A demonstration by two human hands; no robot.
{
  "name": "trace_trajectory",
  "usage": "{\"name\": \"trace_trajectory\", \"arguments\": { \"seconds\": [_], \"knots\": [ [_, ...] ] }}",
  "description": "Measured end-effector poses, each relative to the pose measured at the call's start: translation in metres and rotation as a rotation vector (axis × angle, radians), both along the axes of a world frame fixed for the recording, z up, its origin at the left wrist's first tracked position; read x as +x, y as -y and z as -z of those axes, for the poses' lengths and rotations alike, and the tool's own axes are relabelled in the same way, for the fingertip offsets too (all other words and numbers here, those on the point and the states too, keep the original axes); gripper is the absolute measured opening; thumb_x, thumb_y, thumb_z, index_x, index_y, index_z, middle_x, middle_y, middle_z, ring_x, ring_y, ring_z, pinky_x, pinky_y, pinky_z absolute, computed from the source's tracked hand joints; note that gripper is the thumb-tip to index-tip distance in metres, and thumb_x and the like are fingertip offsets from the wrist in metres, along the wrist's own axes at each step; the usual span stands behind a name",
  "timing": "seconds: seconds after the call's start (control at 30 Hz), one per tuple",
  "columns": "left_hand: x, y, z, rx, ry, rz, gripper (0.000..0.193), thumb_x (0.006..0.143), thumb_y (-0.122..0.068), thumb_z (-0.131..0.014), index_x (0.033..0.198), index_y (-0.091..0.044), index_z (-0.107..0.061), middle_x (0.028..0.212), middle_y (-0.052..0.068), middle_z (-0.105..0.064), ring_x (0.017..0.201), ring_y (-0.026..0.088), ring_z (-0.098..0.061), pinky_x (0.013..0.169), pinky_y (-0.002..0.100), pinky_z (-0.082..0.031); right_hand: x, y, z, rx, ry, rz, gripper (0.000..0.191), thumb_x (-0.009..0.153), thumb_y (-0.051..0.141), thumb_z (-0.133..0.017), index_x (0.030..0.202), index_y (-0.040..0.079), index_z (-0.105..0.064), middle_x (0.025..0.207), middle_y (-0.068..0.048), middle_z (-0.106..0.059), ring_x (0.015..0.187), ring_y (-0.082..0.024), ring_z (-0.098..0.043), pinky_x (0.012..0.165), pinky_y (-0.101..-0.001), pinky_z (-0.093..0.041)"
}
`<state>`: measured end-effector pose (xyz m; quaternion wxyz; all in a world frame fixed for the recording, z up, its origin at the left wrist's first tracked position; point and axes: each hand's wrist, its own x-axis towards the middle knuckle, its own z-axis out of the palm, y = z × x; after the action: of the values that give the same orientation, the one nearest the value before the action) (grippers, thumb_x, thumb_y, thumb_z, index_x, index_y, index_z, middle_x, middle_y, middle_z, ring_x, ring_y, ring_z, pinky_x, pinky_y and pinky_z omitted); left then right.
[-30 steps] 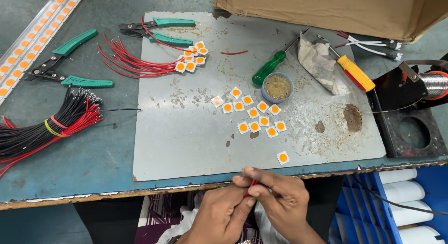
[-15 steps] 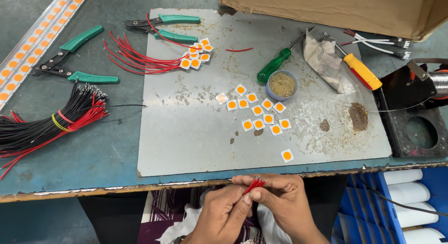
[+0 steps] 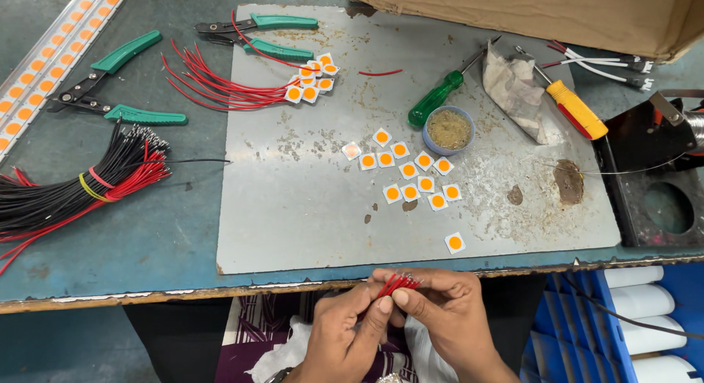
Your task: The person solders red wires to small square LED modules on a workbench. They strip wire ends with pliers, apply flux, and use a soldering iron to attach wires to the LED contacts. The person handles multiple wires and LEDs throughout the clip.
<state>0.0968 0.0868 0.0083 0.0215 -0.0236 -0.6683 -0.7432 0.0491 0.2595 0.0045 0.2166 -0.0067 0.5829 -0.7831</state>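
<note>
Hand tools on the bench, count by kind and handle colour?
Green-handled pliers: 2 (one on the metal plate, one left of it)
Green-handled screwdriver: 1
Yellow-handled screwdriver: 1
Total: 4

We see thin red wires [image 3: 397,284] pinched between our left hand [image 3: 350,337] and right hand [image 3: 446,317]. The small square chips [image 3: 411,170] are white with round orange centres, and the long strip [image 3: 51,60] at the far left repeats the same orange dots on white. The metal sheet [image 3: 308,207] is dull grey with brown specks; the bench [image 3: 110,236] is worn blue-green. Both pliers [image 3: 110,90] carry green handles. One screwdriver [image 3: 436,98] is green, the other [image 3: 576,108] yellow and orange. The bundle [image 3: 81,189] mixes black and red leads under a yellow band. The little pot [image 3: 449,130] is blue with tan paste.
</note>
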Motion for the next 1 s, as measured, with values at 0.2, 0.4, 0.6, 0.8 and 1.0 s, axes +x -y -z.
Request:
{"name": "trace_trajectory", "arguments": {
  "seconds": [0.2, 0.4, 0.6, 0.8, 1.0],
  "knots": [
    [0.0, 0.001, -0.001, -0.032, -0.076, 0.016, 0.022, 0.103, -0.008, -0.06, 0.114, 0.006, -0.073, 0.08, 0.01, -0.074, 0.068, 0.013, -0.069, 0.061, 0.026, -0.055, 0.004, 0.001, 0.01, -0.138, -0.055, 0.057, 0.017, 0.089, 0.002, -0.075, 0.1, -0.011, -0.076, 0.098, -0.026, -0.08, 0.075, -0.022, -0.073, 0.062, -0.0307, -0.057],
    [0.001, 0.0, -0.003, -0.021, -0.071, 0.017, 0.022, 0.102, -0.008, -0.06, 0.114, 0.007, -0.073, 0.079, 0.011, -0.074, 0.069, 0.013, -0.07, 0.062, 0.026, -0.055, 0.01, 0.004, 0.009, -0.079, -0.054, 0.108, 0.021, 0.087, 0.002, -0.075, 0.103, -0.012, -0.076, 0.097, -0.027, -0.079, 0.084, -0.027, -0.077, 0.074, -0.0352, -0.062],
    [0.003, 0.001, -0.004, -0.063, -0.061, 0.016, 0.018, 0.102, -0.008, -0.061, 0.103, 0.005, -0.074, 0.077, 0.009, -0.074, 0.067, 0.012, -0.07, 0.059, 0.026, -0.055, 0.012, 0.009, 0.007, 0.044, -0.063, 0.221, 0.043, 0.08, -0.004, -0.076, 0.123, -0.005, -0.068, 0.102, -0.027, -0.08, 0.097, -0.03, -0.079, 0.087, -0.0409, -0.064],
    [0.003, 0.004, -0.012, -0.007, 0.055, 0.058, 0.02, 0.099, -0.007, -0.061, 0.105, 0.006, -0.074, 0.076, 0.01, -0.074, 0.059, 0.011, -0.067, 0.051, 0.025, -0.052, 0.014, 0.006, 0.008, 0.114, -0.409, 0.141, 0.043, 0.088, -0.004, -0.074, 0.13, -0.005, -0.066, 0.11, -0.025, -0.079, 0.102, -0.029, -0.079, 0.092, -0.0398, -0.065],
    [0.002, 0.004, -0.014, -0.03, 0.007, 0.074, 0.019, 0.102, -0.008, -0.06, 0.101, 0.006, -0.072, 0.079, 0.011, -0.075, 0.06, 0.012, -0.07, 0.052, 0.025, -0.054, 0.012, 0.005, 0.005, 0.181, -0.478, 0.124, 0.037, 0.087, -0.003, -0.075, 0.124, -0.005, -0.07, 0.109, -0.024, -0.08, 0.095, -0.026, -0.08, 0.081, -0.0344, -0.067]
  ]
}}
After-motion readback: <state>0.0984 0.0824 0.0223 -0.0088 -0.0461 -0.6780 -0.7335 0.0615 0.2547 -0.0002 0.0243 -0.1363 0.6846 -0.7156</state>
